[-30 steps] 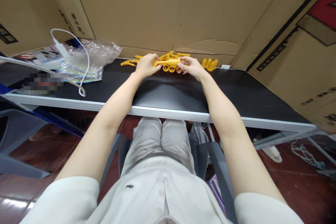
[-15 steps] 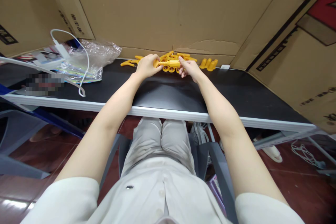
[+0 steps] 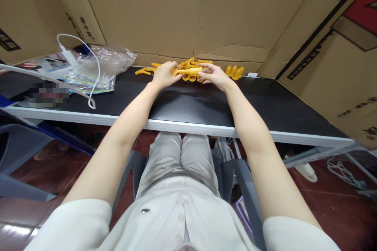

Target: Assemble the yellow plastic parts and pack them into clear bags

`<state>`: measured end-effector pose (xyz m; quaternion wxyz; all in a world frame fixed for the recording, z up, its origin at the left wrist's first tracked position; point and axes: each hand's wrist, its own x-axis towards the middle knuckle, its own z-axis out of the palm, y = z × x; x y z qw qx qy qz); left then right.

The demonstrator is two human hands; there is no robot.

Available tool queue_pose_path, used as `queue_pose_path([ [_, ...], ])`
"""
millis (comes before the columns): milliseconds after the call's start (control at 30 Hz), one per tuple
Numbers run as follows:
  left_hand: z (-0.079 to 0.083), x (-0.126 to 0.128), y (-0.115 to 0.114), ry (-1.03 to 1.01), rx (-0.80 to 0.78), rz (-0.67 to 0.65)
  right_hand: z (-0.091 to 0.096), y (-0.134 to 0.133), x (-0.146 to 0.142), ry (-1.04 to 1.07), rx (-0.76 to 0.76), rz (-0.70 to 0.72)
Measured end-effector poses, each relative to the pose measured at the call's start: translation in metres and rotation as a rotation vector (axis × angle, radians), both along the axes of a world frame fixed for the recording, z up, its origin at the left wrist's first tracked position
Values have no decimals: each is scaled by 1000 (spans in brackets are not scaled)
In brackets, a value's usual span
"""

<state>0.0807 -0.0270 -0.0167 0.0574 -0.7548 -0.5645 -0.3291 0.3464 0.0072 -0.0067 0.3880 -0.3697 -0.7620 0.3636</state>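
My left hand (image 3: 166,73) pinches a yellow plastic piece near its left end, thumb and fingers closed on it. From this grip a thin shaft that looks ribbed leads right into a wider yellow cylinder (image 3: 193,71). My right hand (image 3: 214,76) has its thumb and fingers around the cylinder's right end, the fingers somewhat spread. Just below and behind lie several yellow round sockets (image 3: 192,78). Yellow forked pieces (image 3: 143,71) show left of my left hand, with more yellow parts (image 3: 188,62) behind.
Several short yellow cylinders (image 3: 235,72) stand to the right on the black tabletop (image 3: 265,98). At left lie clear plastic bags (image 3: 113,60) and a white cable (image 3: 96,57). A cardboard wall (image 3: 182,15) closes off the back; a metal rail (image 3: 191,126) edges the front.
My right hand has turned about the cylinder's end: its thumb has dropped lower and its fingers have risen and loosened. The left hand has stayed in place.
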Motion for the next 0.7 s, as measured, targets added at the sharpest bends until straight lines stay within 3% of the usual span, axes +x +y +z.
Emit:
queue_pose_path([
  [433,-1,0,0,-5,22,-20,0,-2,-7,46,-69,-85],
  [700,-1,0,2,-12,29,-23,8,-17,-15,119,-142,-118],
])
